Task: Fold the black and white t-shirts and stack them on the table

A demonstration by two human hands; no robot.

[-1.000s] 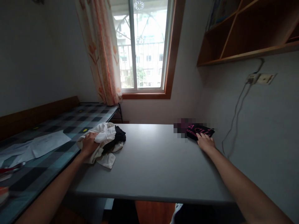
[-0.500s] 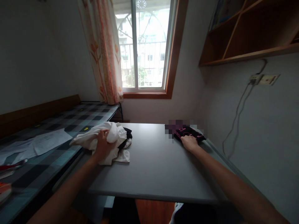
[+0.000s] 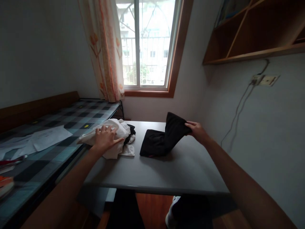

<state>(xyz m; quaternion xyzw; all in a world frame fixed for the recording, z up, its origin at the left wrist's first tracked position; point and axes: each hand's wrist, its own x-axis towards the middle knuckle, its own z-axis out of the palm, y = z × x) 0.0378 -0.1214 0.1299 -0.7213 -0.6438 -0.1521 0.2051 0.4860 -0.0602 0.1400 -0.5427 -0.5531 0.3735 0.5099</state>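
My right hand [image 3: 195, 129] pinches one end of a folded black garment [image 3: 154, 142] and holds that end up off the table. The garment's other end lies flat near the middle of the grey table [image 3: 147, 173]. A small trace of pink shows at its lower edge. On the left, a crumpled white garment [image 3: 120, 126] lies in a loose heap with a black part [image 3: 131, 133] at its right side. My left hand [image 3: 106, 137] rests on top of this heap, fingers spread and thumb out to the right.
A bed with a checked cover [image 3: 53, 127] runs along the left, with white papers [image 3: 47, 138] on it. Ahead are a window [image 3: 147, 47] and a flowered curtain [image 3: 105, 54]. A wooden shelf [image 3: 240, 57] hangs at the right above a wall socket [image 3: 264, 79] with a cable.
My right hand has brought the black garment from the table's far right toward the middle, and its pink-lettered face no longer shows. My left hand has loosened and spread on the white garment.
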